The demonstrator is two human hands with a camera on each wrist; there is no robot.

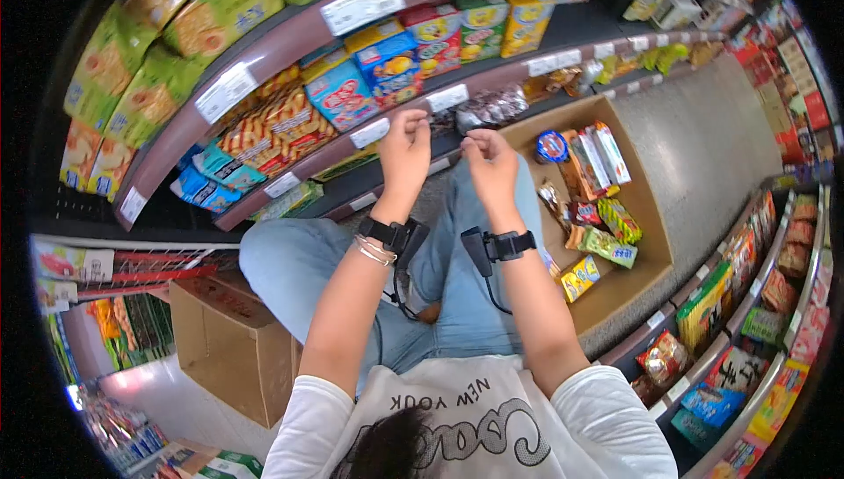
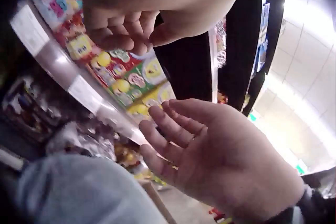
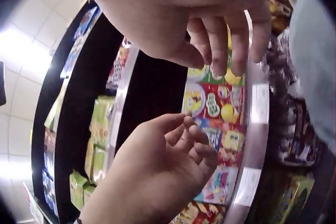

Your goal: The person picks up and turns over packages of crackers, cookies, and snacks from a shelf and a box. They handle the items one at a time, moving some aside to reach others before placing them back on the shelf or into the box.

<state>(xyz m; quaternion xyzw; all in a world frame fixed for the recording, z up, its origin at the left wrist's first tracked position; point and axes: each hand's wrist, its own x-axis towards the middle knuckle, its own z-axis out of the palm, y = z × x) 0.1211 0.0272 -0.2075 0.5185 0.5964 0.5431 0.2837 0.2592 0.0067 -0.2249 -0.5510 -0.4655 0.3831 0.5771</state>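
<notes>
My left hand (image 1: 406, 156) is raised over my lap in front of the shelf, its fingers loosely bent and holding nothing. To its right my right hand (image 1: 492, 170) hovers above my knee, also with relaxed fingers and nothing in them. A gap separates the two hands. The right wrist view has the right hand (image 3: 194, 8) at the top and the left hand (image 3: 163, 155) below it. Behind the hands stand colourful snack boxes (image 1: 387, 61) in a row. Dark shiny packets (image 1: 492, 107) lie on the lower shelf near the fingertips.
An open cardboard box (image 1: 646, 215) at my right holds several snacks, among them a blue-lidded cup (image 1: 552, 147) and a yellow box (image 1: 580, 279). A brown carton (image 1: 229, 338) stands at my left. Striped snack bags (image 1: 277, 127) fill the shelf's left part. Another stocked shelf (image 1: 730, 330) curves along the right.
</notes>
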